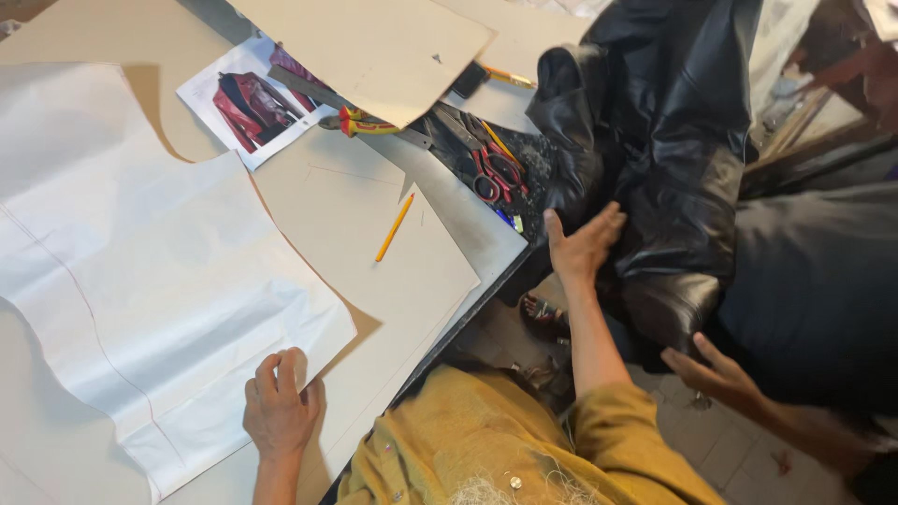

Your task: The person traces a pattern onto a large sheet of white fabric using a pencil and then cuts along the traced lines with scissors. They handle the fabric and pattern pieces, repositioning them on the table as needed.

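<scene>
At the surface's [468,234] near edge, the left hand [279,411] rests with curled fingers on the corner of a white paper sheet [140,290], pinning it over beige card [374,271]. Off the edge, the right hand [582,245] lies open and flat against shiny black leather [673,140], gripping nothing. Another person's hand [716,374] reaches beneath it.

The left hand [279,411] is resting palm down with its fingers curled under, forearm running straight up from the lower edge; the right hand [582,245] is reaching forward (arm extended, yellow sleeve at the elbow) with fingers spread open and flat
</scene>
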Motion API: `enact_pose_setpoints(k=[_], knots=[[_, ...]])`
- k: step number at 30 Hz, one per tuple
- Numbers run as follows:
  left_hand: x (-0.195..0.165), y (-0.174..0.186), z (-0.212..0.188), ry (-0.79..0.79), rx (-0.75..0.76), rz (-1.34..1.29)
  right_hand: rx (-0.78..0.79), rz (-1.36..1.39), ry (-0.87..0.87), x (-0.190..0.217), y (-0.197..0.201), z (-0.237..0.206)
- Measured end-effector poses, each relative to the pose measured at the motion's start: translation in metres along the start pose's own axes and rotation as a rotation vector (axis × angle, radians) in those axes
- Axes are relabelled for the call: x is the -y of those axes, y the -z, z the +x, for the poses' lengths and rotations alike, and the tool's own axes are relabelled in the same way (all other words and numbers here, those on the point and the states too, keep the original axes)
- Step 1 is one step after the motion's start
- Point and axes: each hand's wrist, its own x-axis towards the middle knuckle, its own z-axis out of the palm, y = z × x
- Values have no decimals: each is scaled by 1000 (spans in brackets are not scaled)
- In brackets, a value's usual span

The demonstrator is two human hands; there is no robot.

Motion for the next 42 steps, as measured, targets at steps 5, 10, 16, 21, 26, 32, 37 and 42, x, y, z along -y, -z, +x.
enact_pose_setpoints(k=[5, 10, 16, 21, 26, 32, 37, 42], knots=[[-1, -4, -1, -6, 8, 0, 127, 148, -224, -40, -66, -10], [-4, -6, -1, -16, 8, 17, 53, -71, -39, -51, -34, 0], [-7, -1, 11, -82, -143, -77, -84, -128, 341, 4, -4, 2], [-5, 7, 11, -124, -170, -1, 344, 48, 964, 67, -30, -55], [-7, 5, 9, -198, -154, 3, 439, 84, 1070, 86, -92, -39], [-12, 0, 9, -108, -35, -52, 216, -198, 953, 132, -121, 32], [-14, -5, 6, -117, -37, -31, 868, 349, 1001, 151, -89, -40], [-14, -9, 23, -25, 44, -175, 929, 214, 1124, 152, -84, -124]])
